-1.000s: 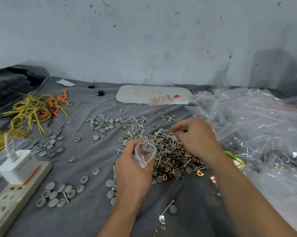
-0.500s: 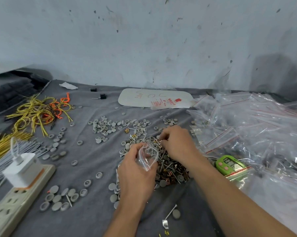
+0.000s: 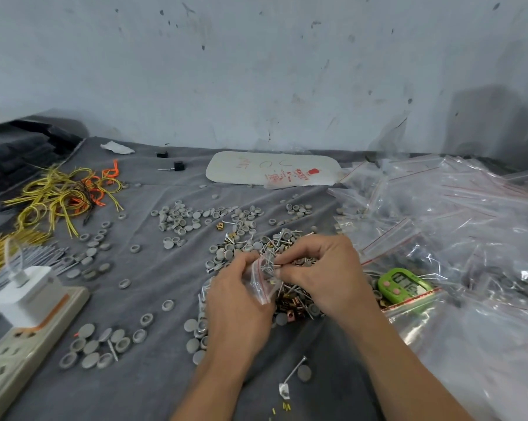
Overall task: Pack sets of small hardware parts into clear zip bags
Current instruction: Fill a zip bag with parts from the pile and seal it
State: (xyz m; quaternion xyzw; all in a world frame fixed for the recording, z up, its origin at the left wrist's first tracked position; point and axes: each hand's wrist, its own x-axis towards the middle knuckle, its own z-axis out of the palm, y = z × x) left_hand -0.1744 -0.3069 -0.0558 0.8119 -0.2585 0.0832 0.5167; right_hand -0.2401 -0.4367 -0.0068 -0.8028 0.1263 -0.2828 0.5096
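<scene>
**Hands meet at a small zip bag above the parts pile**

Head view. The left hand [image 3: 235, 302] holds a small clear zip bag [image 3: 260, 282] with a red seal line. Its grip is curled round the bag's lower side, thumb and fingers pinching the plastic. The right hand [image 3: 325, 278] is just beside it, its grip pinching a few thin metal nails [image 3: 268, 265] at the bag's mouth. Whether the nails are already inside the plastic cannot be told. Both hands are over a mixed pile of hardware parts [image 3: 291, 302] made up of nails, copper-coloured clips and grey discs, lying on the grey cloth [image 3: 141, 278] that covers the tabletop. More grey caps [image 3: 180, 218] lie scattered beyond the pile and to its left. Right of the pile a green timer [image 3: 404, 284] sits at the edge of a heap of clear bags [image 3: 457, 226]. At far left lie yellow wires [image 3: 50, 196] and a white power strip [image 3: 16, 350] with a charger [image 3: 28, 294] plugged in. A white sheet [image 3: 271, 170] lies near the wall.
</scene>
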